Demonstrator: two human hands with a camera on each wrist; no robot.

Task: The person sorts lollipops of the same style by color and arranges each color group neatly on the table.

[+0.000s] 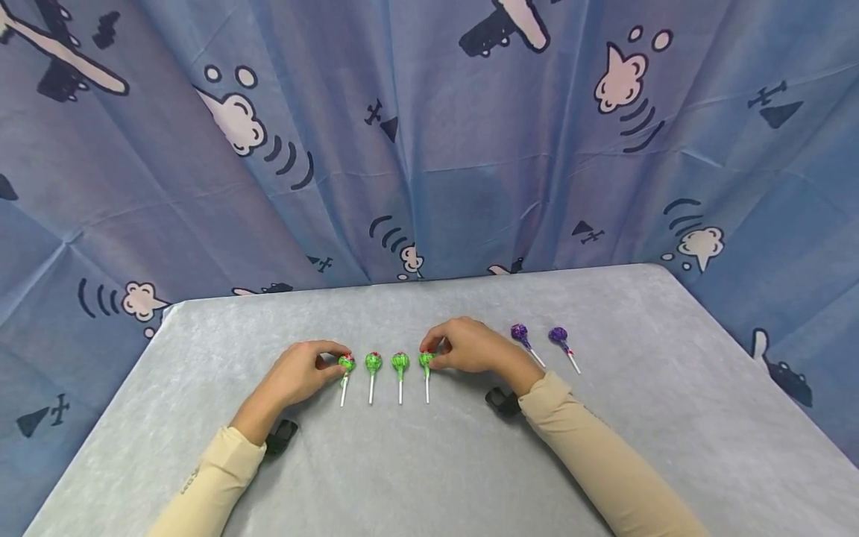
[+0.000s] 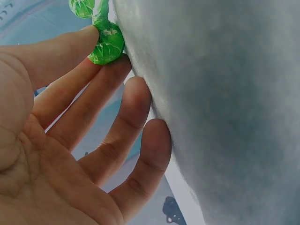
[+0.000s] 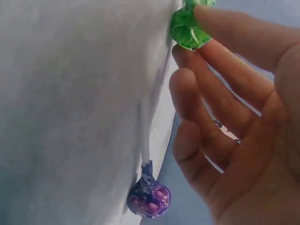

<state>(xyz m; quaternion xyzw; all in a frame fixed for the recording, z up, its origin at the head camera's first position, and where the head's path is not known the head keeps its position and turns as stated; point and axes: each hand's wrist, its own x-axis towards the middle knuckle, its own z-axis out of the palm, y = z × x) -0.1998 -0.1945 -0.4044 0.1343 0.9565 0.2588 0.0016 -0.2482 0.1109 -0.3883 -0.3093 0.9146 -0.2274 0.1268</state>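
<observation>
Several green-wrapped lollipops lie in a row on the grey cloth, their white sticks pointing toward me. My left hand (image 1: 297, 374) pinches the head of the leftmost green lollipop (image 1: 346, 363) between thumb and fingers. At the row's other end, my right hand (image 1: 473, 345) holds the rightmost green lollipop (image 1: 426, 359) by its head in the same way. Between the hands lie two more, a green lollipop (image 1: 373, 362) and another green lollipop (image 1: 400, 362), untouched. In the right wrist view, the thumb and fingers meet the green wrapper (image 3: 187, 30); the left wrist view shows a similar pinch on its wrapper (image 2: 108, 46).
Beyond my right wrist lie a purple lollipop (image 1: 520, 333) and a second purple lollipop (image 1: 558, 335), sticks slanting to the right. Grey cloth covers the table (image 1: 403, 477). A blue patterned curtain (image 1: 443, 209) hangs behind its far edge.
</observation>
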